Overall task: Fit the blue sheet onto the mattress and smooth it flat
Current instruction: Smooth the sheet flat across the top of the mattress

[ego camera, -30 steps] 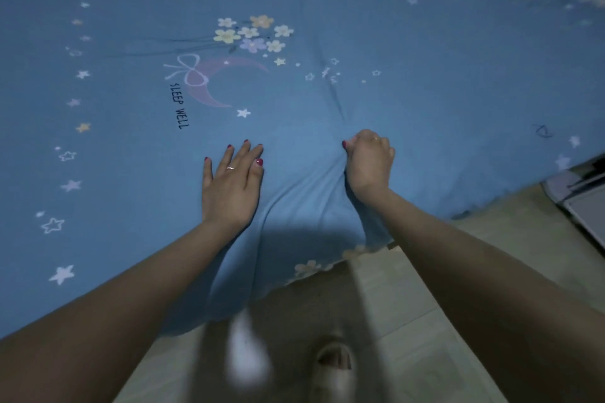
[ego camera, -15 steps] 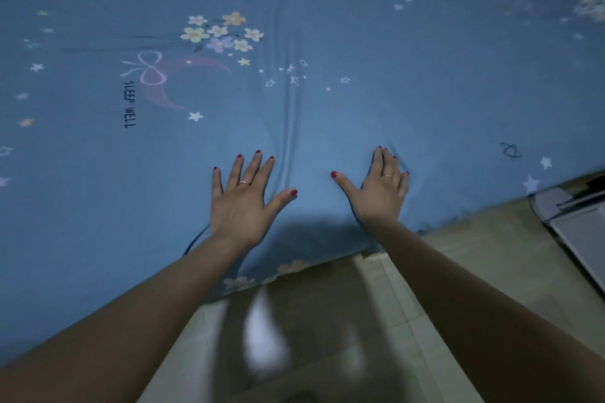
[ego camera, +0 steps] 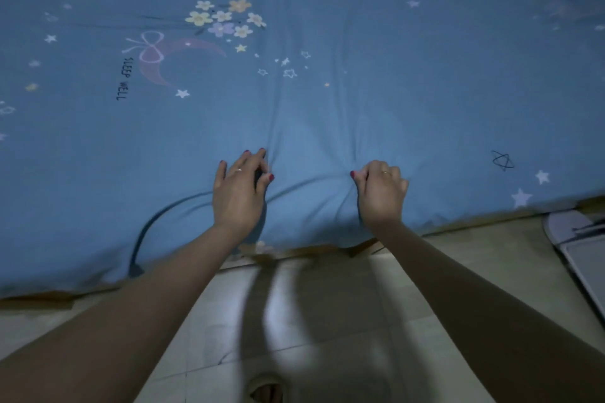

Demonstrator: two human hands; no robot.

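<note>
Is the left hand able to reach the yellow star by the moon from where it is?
Probably yes. The left hand grips the blue sheet near the bed's edge, and only bare sheet lies between it and the yellow star. The arm would likely need to stretch or lean forward.

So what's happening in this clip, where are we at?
A person leans over the near edge of a bed. Both the left hand and the right hand pinch the blue sheet, bunching it. Two creases run away from the hands, so the sheet is spread over the mattress but not yet flat.
</note>
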